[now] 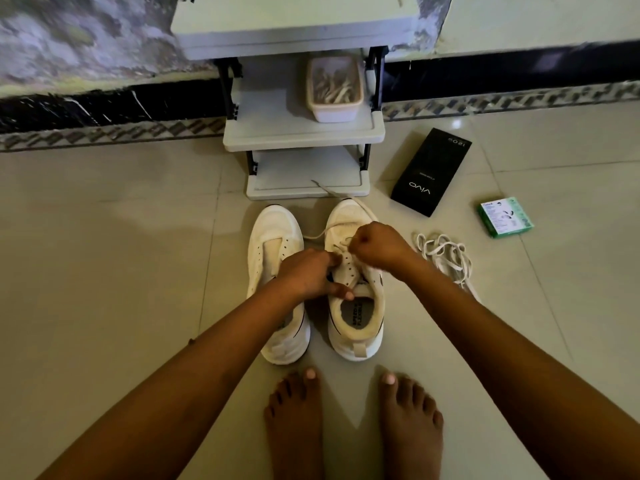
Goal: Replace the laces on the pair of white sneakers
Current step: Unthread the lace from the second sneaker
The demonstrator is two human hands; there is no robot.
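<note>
Two white sneakers stand side by side on the tiled floor. The left sneaker (273,237) has bare eyelets and no lace. The right sneaker (356,327) carries a white lace (322,233) only at its lowest eyelets, with loose ends trailing toward the toe and the rack. My left hand (308,275) holds the right sneaker at its tongue and left eyelet edge. My right hand (377,247) is a fist over the eyelets, pinching the lace. A loose bundle of white laces (446,258) lies on the floor to the right.
A grey shoe rack (301,133) stands against the wall ahead, with a box of laces (334,88) on its shelf. A black phone box (431,171) and a small green box (505,218) lie at the right. My bare feet (353,424) are just behind the sneakers.
</note>
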